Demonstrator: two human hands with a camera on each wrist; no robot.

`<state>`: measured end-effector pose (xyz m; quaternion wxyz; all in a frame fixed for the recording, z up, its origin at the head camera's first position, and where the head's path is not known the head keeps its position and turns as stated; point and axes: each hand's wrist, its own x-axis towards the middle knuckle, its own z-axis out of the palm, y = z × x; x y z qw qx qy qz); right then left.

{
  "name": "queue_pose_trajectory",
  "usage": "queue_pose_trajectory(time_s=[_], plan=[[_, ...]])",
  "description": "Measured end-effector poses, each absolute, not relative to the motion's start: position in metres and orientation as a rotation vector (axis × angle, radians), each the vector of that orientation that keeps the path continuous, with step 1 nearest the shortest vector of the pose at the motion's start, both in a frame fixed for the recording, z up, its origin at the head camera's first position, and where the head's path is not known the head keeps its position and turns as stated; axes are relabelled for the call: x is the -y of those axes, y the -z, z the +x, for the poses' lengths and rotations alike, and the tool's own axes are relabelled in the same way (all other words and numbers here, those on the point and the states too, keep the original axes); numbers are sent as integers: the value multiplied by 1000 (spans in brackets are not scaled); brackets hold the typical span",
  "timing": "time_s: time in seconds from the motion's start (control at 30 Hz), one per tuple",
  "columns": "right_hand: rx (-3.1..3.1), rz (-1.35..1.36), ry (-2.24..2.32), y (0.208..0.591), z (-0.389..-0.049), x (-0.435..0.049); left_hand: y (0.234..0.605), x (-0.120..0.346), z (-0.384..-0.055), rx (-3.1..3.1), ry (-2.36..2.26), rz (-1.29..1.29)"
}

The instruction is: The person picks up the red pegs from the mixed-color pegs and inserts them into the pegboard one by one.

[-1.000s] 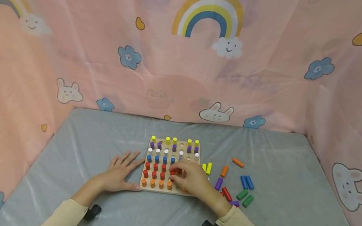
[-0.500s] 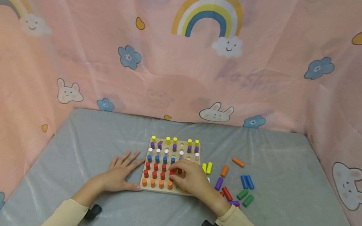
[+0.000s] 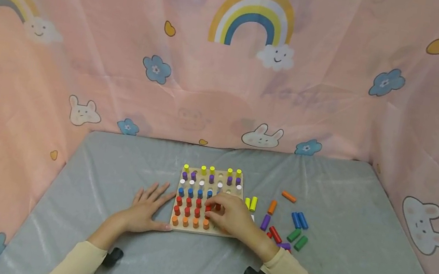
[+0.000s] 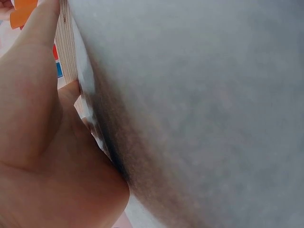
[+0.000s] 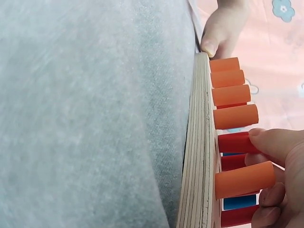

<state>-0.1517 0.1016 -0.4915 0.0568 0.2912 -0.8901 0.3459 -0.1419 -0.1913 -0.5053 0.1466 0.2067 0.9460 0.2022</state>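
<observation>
A wooden pegboard (image 5: pixel 195 142) lies on the grey table, with rows of yellow, purple, white, blue, red and orange pegs standing in it. My right hand (image 3: pixel 229 215) is over the board's right part. Its thumb and fingers pinch a red peg (image 5: pixel 234 142), which stands at the board behind the row of orange pegs (image 5: pixel 236 117). Spread flat on the table at the board's left side is my left hand (image 3: pixel 144 212). Its thumb touches the front left corner of the board. My right hand hides several holes and pegs.
Right of the board lie loose pegs: yellow (image 3: pixel 253 204), orange (image 3: pixel 288 197), blue (image 3: pixel 303 221), green (image 3: pixel 300 243), red (image 3: pixel 275 235) and purple (image 3: pixel 265 222). A pink printed cloth (image 3: pixel 227 94) hangs behind the grey table (image 3: pixel 132 156) and along both sides.
</observation>
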Motion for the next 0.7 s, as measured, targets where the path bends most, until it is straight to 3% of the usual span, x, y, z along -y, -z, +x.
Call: queue_pose_trajectory(time_s=[0.7], plan=[[2768, 843, -934, 492, -149, -101, 510, 194, -141, -2747, -634, 632]])
